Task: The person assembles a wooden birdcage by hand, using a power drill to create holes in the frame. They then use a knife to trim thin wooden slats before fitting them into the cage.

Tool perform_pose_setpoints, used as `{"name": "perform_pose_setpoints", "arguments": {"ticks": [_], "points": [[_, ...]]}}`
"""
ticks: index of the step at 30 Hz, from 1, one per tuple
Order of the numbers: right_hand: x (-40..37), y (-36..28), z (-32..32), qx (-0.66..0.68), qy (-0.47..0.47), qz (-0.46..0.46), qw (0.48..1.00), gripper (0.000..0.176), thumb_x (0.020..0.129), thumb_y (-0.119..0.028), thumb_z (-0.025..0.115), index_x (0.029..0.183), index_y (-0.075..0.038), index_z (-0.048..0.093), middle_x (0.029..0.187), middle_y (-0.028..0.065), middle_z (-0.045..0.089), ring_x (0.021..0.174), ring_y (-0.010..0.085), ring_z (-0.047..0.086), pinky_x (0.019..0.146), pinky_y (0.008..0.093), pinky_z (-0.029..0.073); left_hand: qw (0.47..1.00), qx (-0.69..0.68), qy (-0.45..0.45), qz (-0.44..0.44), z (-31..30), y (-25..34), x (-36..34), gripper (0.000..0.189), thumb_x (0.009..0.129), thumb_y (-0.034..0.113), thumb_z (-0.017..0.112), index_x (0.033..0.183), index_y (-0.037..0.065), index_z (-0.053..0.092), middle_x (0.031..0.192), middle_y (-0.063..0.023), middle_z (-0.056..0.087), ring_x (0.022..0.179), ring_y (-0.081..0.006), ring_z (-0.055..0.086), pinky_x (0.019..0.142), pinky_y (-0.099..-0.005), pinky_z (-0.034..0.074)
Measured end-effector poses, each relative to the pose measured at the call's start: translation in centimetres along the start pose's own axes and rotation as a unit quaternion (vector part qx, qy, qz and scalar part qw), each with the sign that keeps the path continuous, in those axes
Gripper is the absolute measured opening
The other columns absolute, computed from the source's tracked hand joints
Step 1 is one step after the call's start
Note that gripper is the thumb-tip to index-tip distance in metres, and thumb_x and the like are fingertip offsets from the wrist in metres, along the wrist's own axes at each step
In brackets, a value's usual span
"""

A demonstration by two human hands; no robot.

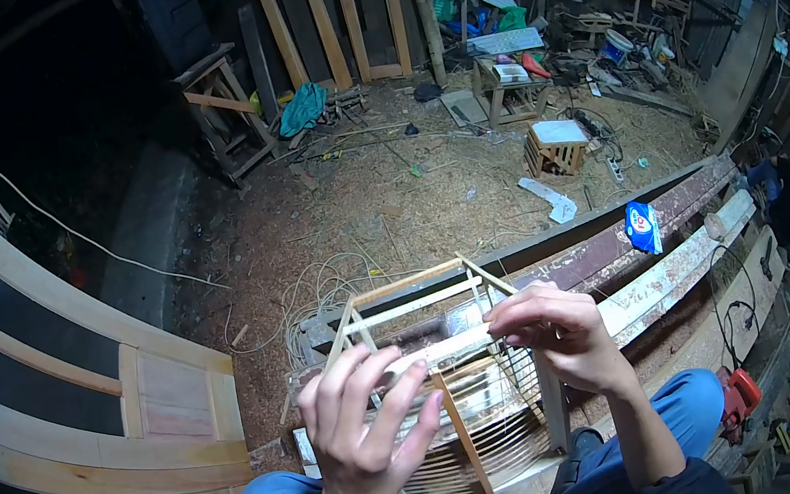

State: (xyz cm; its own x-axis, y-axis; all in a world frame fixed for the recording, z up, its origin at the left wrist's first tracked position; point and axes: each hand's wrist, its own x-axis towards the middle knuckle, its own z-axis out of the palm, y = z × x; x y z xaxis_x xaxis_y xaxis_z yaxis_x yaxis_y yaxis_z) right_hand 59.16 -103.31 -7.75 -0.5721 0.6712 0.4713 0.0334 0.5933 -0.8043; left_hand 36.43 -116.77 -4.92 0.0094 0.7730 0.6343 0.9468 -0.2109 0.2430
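Observation:
A small cage-like wooden frame with many thin slats rests between my knees. Across its upper part runs a pale crossbar. My left hand is over the left side of the frame, its fingers stretched and apart, with the fingertips near the bar's left end. My right hand is curled at the bar's right end, thumb and fingertips pinched together. Whatever lies between those fingertips is too small or hidden to make out.
Long timber planks stretch to the right, with a blue packet on them and a red power tool beside my knee. Wooden panels stand at left. A slatted stool and loose cord are on the littered floor.

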Motion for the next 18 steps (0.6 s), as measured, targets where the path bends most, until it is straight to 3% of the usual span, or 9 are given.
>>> {"name": "perform_pose_setpoints", "arguments": {"ticks": [2, 4, 5, 6, 8, 9, 10, 13, 18], "points": [[0.3, -0.3, -0.2, 0.025, -0.034, 0.003, 0.999, 0.024, 0.089, 0.007, 0.076, 0.111, -0.003, 0.077, 0.109, 0.0097, 0.079, 0.103, 0.0239, 0.074, 0.091, 0.0348, 0.055, 0.999, 0.002, -0.037, 0.006, -0.4, -0.5, 0.3, 0.033, 0.085, 0.019, 0.086, 0.117, 0.012, 0.079, 0.109, -0.0006, 0.077, 0.116, -0.0230, 0.069, 0.097, -0.0375, 0.048], [0.5, -0.5, -0.2, 0.043, -0.037, 0.009, 0.998, 0.023, 0.090, 0.006, 0.075, 0.111, -0.002, 0.077, 0.107, 0.0100, 0.078, 0.102, 0.0239, 0.074, 0.090, 0.0355, 0.055, 0.991, -0.097, -0.091, -0.016, -0.4, -1.0, 0.0, 0.026, 0.085, 0.013, 0.084, 0.110, 0.009, 0.080, 0.112, -0.0078, 0.080, 0.103, -0.0261, 0.075, 0.088, -0.0371, 0.052], [0.6, -0.5, -0.4, 0.043, -0.048, -0.003, 0.998, 0.021, 0.090, 0.005, 0.076, 0.111, -0.001, 0.077, 0.107, 0.0100, 0.078, 0.101, 0.0237, 0.074, 0.090, 0.0359, 0.055, 0.992, -0.104, -0.076, 0.017, -0.5, -1.6, 0.2, 0.026, 0.088, 0.012, 0.081, 0.113, 0.006, 0.079, 0.108, -0.0091, 0.082, 0.088, -0.0242, 0.077, 0.079, -0.0349, 0.054], [0.7, -0.6, -0.5, 0.042, -0.058, -0.016, 0.997, 0.020, 0.091, 0.004, 0.076, 0.111, -0.001, 0.077, 0.106, 0.0101, 0.078, 0.100, 0.0236, 0.074, 0.089, 0.0364, 0.055, 0.992, -0.104, -0.076, 0.018, -0.9, -1.7, 0.2, 0.026, 0.088, 0.012, 0.081, 0.113, 0.006, 0.079, 0.108, -0.0091, 0.082, 0.088, -0.0242, 0.077, 0.079, -0.0349, 0.054], [0.9, -0.8, -0.7, 0.028, -0.076, -0.023, 0.996, 0.021, 0.090, 0.004, 0.077, 0.111, -0.001, 0.077, 0.105, 0.0096, 0.078, 0.099, 0.0238, 0.074, 0.089, 0.0372, 0.055, 0.979, -0.130, -0.157, -0.029, -2.0, -1.8, 0.1, 0.026, 0.092, 0.017, 0.081, 0.116, 0.008, 0.080, 0.106, -0.0065, 0.082, 0.090, -0.0216, 0.078, 0.077, -0.0329, 0.056], [1.0, -1.0, -0.6, 0.020, -0.090, -0.041, 0.995, 0.022, 0.090, 0.004, 0.078, 0.111, -0.001, 0.077, 0.104, 0.0092, 0.077, 0.100, 0.0240, 0.074, 0.089, 0.0376, 0.055, 0.974, -0.162, -0.158, -0.012, -1.9, -2.1, 0.1, 0.028, 0.093, 0.019, 0.081, 0.119, 0.008, 0.079, 0.101, -0.0082, 0.081, 0.080, -0.0226, 0.077, 0.070, -0.0335, 0.056], [1.2, -1.1, -0.5, 0.012, -0.104, -0.060, 0.993, 0.023, 0.089, 0.004, 0.078, 0.111, -0.001, 0.077, 0.104, 0.0088, 0.077, 0.100, 0.0243, 0.074, 0.089, 0.0379, 0.055, 0.974, -0.162, -0.157, -0.012, -1.9, -2.1, 0.1, 0.028, 0.093, 0.019, 0.081, 0.119, 0.008, 0.079, 0.101, -0.0082, 0.081, 0.080, -0.0226, 0.077, 0.070, -0.0335, 0.056], [1.3, -1.8, 0.4, 0.010, -0.108, -0.082, 0.991, 0.024, 0.085, 0.005, 0.080, 0.108, -0.001, 0.076, 0.105, 0.0089, 0.076, 0.102, 0.0259, 0.073, 0.090, 0.0394, 0.056, 0.941, -0.219, -0.231, -0.118, -1.5, -1.5, -0.1, 0.036, 0.093, 0.029, 0.082, 0.123, 0.009, 0.076, 0.089, -0.0094, 0.078, 0.068, -0.0256, 0.075, 0.064, -0.0367, 0.058], [1.0, -1.1, 1.6, -0.058, -0.074, -0.117, 0.989, 0.028, 0.081, 0.002, 0.083, 0.107, -0.001, 0.074, 0.107, 0.0111, 0.073, 0.107, 0.0301, 0.071, 0.091, 0.0404, 0.057, 0.924, -0.254, -0.251, -0.135, 0.9, -1.8, -0.8, 0.039, 0.092, 0.040, 0.080, 0.116, 0.009, 0.076, 0.081, -0.0112, 0.075, 0.067, -0.0273, 0.074, 0.064, -0.0389, 0.058]]}}
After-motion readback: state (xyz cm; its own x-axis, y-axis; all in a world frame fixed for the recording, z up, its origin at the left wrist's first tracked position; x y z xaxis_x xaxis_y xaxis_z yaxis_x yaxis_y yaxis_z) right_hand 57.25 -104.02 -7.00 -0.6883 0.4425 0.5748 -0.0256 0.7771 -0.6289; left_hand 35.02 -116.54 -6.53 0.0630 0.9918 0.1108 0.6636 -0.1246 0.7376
